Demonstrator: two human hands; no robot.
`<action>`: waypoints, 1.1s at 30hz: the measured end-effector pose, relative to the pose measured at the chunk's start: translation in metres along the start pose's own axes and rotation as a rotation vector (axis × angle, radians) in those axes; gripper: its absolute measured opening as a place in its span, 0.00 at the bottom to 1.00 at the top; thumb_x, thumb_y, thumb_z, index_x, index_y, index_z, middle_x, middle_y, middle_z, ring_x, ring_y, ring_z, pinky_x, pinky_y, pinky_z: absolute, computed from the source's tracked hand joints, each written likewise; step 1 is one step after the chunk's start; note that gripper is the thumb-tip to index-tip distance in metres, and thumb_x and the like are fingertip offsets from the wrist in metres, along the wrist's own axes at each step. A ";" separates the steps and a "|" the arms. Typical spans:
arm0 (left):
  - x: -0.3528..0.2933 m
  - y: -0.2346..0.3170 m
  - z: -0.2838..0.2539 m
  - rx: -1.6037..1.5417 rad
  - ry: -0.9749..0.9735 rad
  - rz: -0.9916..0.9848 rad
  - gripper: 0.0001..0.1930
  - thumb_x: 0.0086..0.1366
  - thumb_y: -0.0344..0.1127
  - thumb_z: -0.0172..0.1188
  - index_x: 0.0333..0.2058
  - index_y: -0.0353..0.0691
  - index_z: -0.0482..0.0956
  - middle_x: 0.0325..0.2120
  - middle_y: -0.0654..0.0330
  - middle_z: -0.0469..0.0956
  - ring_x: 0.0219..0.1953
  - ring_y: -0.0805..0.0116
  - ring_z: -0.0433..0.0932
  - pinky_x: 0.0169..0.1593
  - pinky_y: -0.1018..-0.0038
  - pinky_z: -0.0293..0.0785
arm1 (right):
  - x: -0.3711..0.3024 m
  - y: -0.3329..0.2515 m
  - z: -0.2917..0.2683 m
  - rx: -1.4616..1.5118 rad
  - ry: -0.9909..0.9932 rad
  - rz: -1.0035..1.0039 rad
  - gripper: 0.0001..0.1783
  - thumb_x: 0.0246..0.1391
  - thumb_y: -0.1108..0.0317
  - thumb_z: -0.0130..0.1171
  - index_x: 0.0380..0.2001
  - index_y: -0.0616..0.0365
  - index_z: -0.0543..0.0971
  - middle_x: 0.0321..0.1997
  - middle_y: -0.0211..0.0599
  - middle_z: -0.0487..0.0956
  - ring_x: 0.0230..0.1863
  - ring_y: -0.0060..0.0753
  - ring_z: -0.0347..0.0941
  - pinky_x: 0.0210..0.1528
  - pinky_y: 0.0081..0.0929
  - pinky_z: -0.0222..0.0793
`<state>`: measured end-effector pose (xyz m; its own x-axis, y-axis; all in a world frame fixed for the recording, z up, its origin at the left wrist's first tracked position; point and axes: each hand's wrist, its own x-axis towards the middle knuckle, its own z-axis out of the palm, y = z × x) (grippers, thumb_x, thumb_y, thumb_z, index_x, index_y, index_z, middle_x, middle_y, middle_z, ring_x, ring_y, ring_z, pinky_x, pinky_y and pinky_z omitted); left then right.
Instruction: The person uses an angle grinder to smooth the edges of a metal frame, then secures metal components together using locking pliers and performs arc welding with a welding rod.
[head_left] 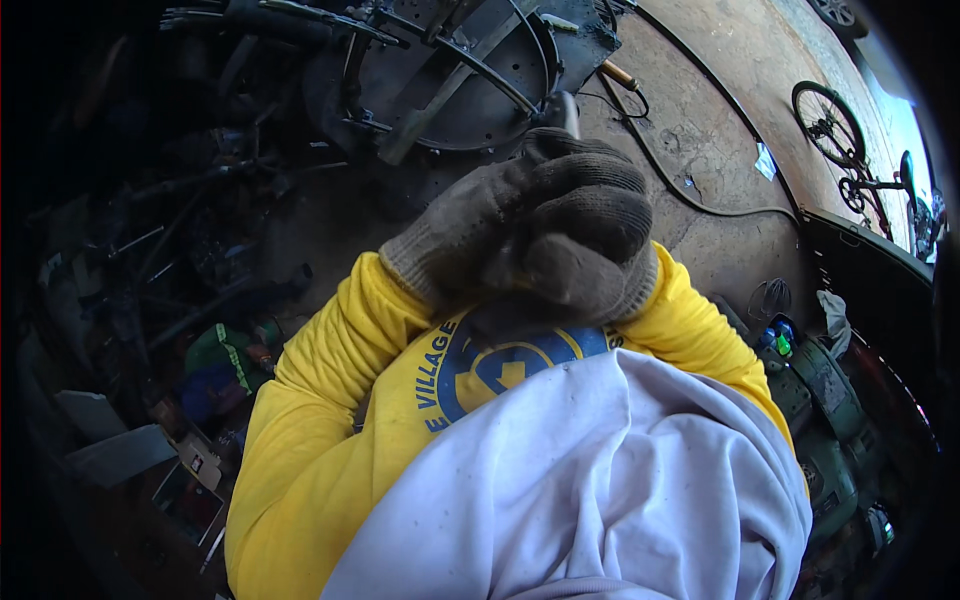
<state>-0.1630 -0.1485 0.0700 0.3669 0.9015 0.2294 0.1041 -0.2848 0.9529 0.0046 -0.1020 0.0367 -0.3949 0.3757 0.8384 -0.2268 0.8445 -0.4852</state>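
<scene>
Both my hands, in dark grey knit work gloves, are raised close together in front of my chest. My left hand (465, 225) reaches across from the left, its fingers closed against the right. My right hand (595, 225) is closed with its fingers curled. A short, shiny metal cylinder (568, 115) shows just above the gloves; the hands hide whatever lies between them. Beyond them is a round dark metal plate (490, 125) with holes. A curved metal frame (485, 70) and a flat bar (450, 85) lie across it.
A tool with a tan handle (618, 75) lies right of the plate, near a hose (665, 180) on the concrete floor. A bicycle (840, 135) is at far right. Dark metal clutter (170, 210) and boxes (120, 455) fill the left. Green containers (825, 400) sit at right.
</scene>
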 end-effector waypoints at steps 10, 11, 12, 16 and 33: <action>-0.015 0.012 0.010 -0.361 0.084 -0.938 0.14 0.69 0.39 0.63 0.50 0.42 0.78 0.31 0.66 0.80 0.26 0.84 0.75 0.27 0.82 0.72 | -0.017 -0.081 -0.029 -0.114 -0.155 1.312 0.28 0.61 0.56 0.62 0.59 0.63 0.73 0.46 0.54 0.79 0.50 0.46 0.79 0.51 0.37 0.75; -0.017 0.013 0.013 -0.305 0.090 -0.849 0.14 0.69 0.37 0.61 0.50 0.40 0.78 0.30 0.66 0.80 0.26 0.83 0.75 0.27 0.81 0.72 | -0.016 -0.081 -0.023 -0.165 -0.274 1.371 0.26 0.63 0.57 0.59 0.60 0.59 0.73 0.45 0.54 0.80 0.49 0.49 0.80 0.52 0.40 0.74; -0.018 0.012 0.015 -0.250 0.099 -0.760 0.13 0.70 0.36 0.59 0.50 0.39 0.77 0.30 0.65 0.80 0.26 0.82 0.75 0.27 0.81 0.73 | -0.021 -0.079 -0.012 -0.172 -0.267 1.378 0.26 0.63 0.57 0.59 0.60 0.59 0.73 0.45 0.54 0.80 0.49 0.49 0.80 0.52 0.40 0.74; -0.019 0.007 0.015 -0.293 0.148 -0.811 0.12 0.70 0.32 0.56 0.49 0.36 0.76 0.32 0.62 0.80 0.29 0.78 0.77 0.27 0.79 0.74 | -0.040 -0.065 0.009 -0.157 -0.333 1.366 0.29 0.63 0.49 0.56 0.60 0.57 0.73 0.57 0.54 0.75 0.58 0.58 0.75 0.59 0.45 0.70; -0.033 0.005 0.003 0.537 0.066 -0.237 0.18 0.63 0.34 0.67 0.48 0.30 0.78 0.51 0.43 0.76 0.48 0.54 0.80 0.46 0.61 0.78 | -0.038 -0.025 0.005 0.731 0.191 1.644 0.18 0.65 0.66 0.56 0.56 0.58 0.77 0.46 0.44 0.81 0.45 0.37 0.79 0.48 0.29 0.75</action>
<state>-0.1717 -0.1806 0.0665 0.2196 0.9743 0.0509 0.6357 -0.1825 0.7501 0.0206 -0.1390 0.0155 -0.5111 0.6434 -0.5699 -0.0769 -0.6946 -0.7152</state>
